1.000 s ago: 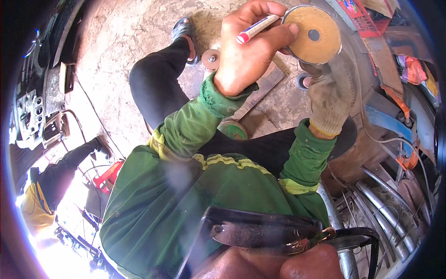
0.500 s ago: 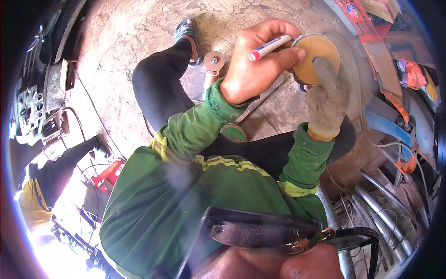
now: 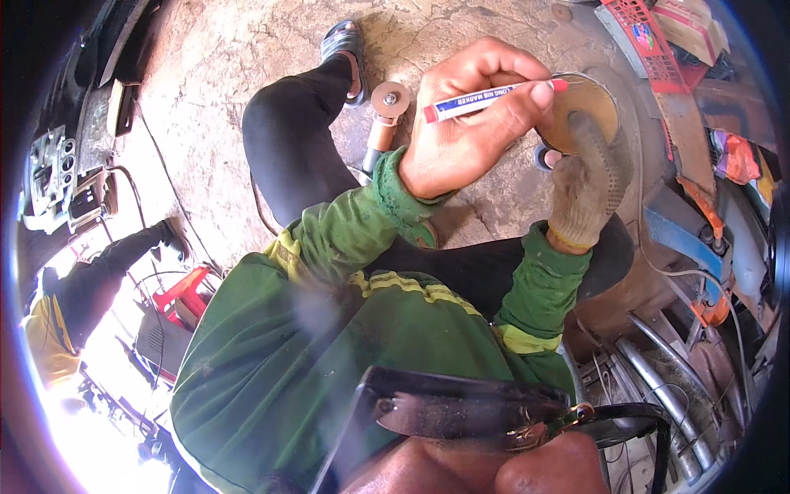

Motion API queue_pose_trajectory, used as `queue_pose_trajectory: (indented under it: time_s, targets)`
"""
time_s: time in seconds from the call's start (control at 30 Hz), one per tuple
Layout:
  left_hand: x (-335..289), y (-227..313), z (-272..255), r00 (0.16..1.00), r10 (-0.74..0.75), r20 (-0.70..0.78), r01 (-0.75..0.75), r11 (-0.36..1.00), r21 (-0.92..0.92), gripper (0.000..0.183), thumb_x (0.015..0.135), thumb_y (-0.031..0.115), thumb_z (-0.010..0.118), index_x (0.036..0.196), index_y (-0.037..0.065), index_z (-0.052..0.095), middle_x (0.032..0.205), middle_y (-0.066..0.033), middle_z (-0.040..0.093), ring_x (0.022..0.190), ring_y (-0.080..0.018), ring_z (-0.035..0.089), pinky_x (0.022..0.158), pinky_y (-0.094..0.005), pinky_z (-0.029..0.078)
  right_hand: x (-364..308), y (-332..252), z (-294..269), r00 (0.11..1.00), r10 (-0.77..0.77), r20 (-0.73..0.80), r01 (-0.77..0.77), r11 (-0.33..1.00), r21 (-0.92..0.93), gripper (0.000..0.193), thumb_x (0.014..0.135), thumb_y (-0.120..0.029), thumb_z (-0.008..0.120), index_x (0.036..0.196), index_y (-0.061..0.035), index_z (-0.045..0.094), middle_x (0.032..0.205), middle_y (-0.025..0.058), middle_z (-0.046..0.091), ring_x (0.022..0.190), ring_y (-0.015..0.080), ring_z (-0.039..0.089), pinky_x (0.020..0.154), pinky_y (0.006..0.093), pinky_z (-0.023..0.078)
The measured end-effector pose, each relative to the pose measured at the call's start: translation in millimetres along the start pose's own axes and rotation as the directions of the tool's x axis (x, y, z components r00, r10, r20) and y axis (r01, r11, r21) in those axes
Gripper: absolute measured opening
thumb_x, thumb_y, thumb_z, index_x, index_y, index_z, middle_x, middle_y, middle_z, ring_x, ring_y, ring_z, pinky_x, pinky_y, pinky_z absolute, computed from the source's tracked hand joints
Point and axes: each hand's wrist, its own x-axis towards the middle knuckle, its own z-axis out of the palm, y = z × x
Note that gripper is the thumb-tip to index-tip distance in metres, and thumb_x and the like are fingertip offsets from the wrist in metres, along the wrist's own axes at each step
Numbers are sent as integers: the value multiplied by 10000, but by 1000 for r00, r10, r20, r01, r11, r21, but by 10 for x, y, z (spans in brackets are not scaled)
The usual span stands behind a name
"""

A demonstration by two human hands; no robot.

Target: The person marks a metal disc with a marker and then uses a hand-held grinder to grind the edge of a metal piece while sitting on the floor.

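Head view: at far right I see the right hand (image 3: 586, 191) clamped on the disc (image 3: 597, 103), which I judge light, stiff and best held by its rim, while the left hand (image 3: 465, 136) pinches the slim, probably smooth marker (image 3: 473, 104).

Saw a rough concrete floor (image 3: 230, 62), cracked and patchily stained. Found an angle grinder (image 3: 382, 132) lying on it, with a brown disc (image 3: 390, 100) facing up, near a foot in a striped sandal (image 3: 341, 48). Noted a small round container (image 3: 543, 157) farther right, and a small flat brown round piece (image 3: 562, 12) near the upper edge. Made out a thin black cable (image 3: 162, 160) trailing at left, plus metal pipes (image 3: 658, 403) lying side by side at lower right.
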Motion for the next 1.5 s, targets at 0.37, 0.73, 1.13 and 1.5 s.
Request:
queue_pose_trajectory:
  time_s: [0.37, 0.73, 1.13, 1.5]
  targets:
    - [33, -143, -67, 999, -17, -28, 16, 999, -28, 184, 988, 126, 620, 1111, -11, 619, 849, -132, 738, 667, -83, 619, 612, -224, 505, -29, -27, 22, 982, 190, -7, -178, 930, 321, 444, 778, 104, 634, 1211, 12, 672, 1175, 153, 647, 1023, 267, 653, 795, 311, 551]
    - [28, -164, 7, 998, -15, -62, 11, 999, -52, 189, 975, 102, 643, 1107, -32, 617, 850, -131, 736, 688, -87, 629, 631, -230, 514, -20, 63, 39, 999, 20, -31, -14, 982, 186, 323, 932, -71, 634, 1228, 56, 622, 1148, 126, 643, 888, 188, 659, 638, 266, 543]
    - [-106, -177, -17, 997, -30, -67, 37, 994, 99, 214, 964, 108, 677, 1119, -25, 615, 880, -112, 748, 755, -99, 674, 655, -239, 535, 21, 151, 45, 989, -61, -132, 76, 990, 119, 325, 947, -97, 629, 1202, 103, 598, 1125, 204, 659, 838, 232, 693, 632, 315, 581]
    - [-43, -168, 27, 995, -30, -92, 44, 987, 153, 226, 962, 108, 680, 1135, -23, 617, 880, -105, 749, 757, -85, 670, 655, -228, 539, 37, -53, 139, 946, 284, -158, -152, 817, 556, 348, 865, -2, 665, 1196, 90, 612, 1095, 188, 671, 901, 262, 696, 697, 318, 574]
